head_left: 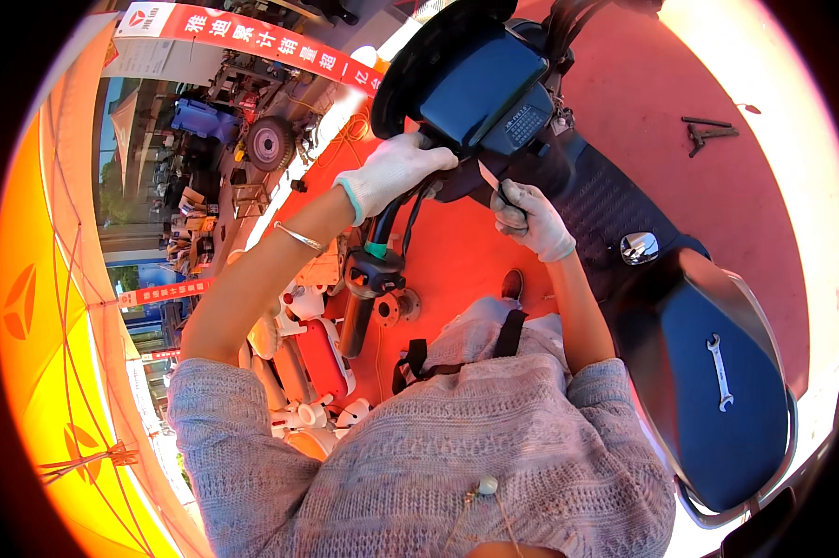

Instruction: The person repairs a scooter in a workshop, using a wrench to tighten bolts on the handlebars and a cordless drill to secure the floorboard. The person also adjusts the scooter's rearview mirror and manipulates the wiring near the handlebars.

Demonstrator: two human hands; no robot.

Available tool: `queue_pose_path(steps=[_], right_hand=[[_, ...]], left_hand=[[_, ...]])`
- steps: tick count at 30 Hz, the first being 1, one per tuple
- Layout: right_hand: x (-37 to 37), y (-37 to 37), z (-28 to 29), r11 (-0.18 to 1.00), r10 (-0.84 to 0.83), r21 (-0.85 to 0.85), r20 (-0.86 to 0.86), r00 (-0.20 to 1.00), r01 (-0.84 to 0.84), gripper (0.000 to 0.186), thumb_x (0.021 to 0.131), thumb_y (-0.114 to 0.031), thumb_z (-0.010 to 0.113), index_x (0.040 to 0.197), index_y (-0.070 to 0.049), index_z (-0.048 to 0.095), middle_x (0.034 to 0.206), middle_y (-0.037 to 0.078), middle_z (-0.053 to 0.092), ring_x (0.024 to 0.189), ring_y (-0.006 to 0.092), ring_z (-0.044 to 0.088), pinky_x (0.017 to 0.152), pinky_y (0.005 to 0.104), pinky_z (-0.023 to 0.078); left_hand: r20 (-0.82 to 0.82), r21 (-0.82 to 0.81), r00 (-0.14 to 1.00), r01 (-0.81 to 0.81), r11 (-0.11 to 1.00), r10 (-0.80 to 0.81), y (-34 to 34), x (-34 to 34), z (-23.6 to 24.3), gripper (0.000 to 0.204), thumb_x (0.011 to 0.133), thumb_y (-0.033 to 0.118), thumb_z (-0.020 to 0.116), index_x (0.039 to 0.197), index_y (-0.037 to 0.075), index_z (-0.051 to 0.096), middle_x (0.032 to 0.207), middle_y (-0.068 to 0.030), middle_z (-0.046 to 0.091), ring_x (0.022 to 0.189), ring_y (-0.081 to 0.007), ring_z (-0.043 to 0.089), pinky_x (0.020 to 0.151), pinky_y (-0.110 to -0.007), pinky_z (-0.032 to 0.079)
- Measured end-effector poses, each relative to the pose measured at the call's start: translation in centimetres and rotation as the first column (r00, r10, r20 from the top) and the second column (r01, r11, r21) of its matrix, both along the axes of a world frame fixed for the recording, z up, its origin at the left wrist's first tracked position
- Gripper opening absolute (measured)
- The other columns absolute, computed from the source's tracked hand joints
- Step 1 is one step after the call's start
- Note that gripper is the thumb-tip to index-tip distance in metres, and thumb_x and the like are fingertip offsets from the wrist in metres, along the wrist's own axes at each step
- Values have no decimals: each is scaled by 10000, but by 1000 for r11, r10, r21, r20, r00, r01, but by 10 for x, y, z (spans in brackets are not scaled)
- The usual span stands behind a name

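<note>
My left hand (pixel 396 175), in a white knit glove, rests against the lower left edge of a dark blue scooter front panel (pixel 482 82). Its fingers curl over the edge; what they grip there is hidden. My right hand (pixel 534 221), gloved too, is closed around the black handle of a small knife (pixel 489 177). The pale blade points up and left, close beneath the panel. Below my left forearm, the scooter's handlebar grip (pixel 354 321) hangs down with a switch block (pixel 375 272) and black cables.
An open-end wrench (pixel 720 374) lies on the dark scooter seat (pixel 707 418) at the right. A round mirror (pixel 639 247) sits by the footboard (pixel 614 191). Dark metal parts (pixel 709 133) lie on the red floor. At the left are a wheel (pixel 269 144) and cluttered shelves.
</note>
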State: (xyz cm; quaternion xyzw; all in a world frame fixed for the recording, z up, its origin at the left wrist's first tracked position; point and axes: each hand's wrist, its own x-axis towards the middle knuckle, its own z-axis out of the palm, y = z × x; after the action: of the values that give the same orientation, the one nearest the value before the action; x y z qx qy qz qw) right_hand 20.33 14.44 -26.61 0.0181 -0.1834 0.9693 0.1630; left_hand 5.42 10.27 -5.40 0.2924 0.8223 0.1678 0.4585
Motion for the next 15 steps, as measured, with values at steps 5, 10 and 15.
queue_pose_path(steps=[5,10,15], right_hand=[[29,-12,3,986,-119,-108,70,990,126,346,962,-383,471,788,-85,501,522,-68,323,416,42,246,409,193,233],[41,-20,36,954,-300,13,52,952,300,245,939,-252,547,1017,-20,552,615,-57,386,501,27,308,491,197,302],[3,-26,82,762,-581,457,170,796,459,208,923,-56,496,1108,30,534,883,60,599,721,99,542,684,237,464]], left_hand=[[311,185,949,-15,983,-44,-15,-21,7,272,924,143,445,1034,-64,582,882,-125,646,774,-166,639,723,-263,516],[703,268,702,-117,956,-112,-38,-54,-16,309,903,59,509,1176,-86,518,1073,-157,603,969,-205,625,845,-303,517],[586,348,789,-38,937,-186,-53,-70,-33,410,867,79,606,1237,-58,492,1086,-130,609,929,-174,621,843,-292,511]])
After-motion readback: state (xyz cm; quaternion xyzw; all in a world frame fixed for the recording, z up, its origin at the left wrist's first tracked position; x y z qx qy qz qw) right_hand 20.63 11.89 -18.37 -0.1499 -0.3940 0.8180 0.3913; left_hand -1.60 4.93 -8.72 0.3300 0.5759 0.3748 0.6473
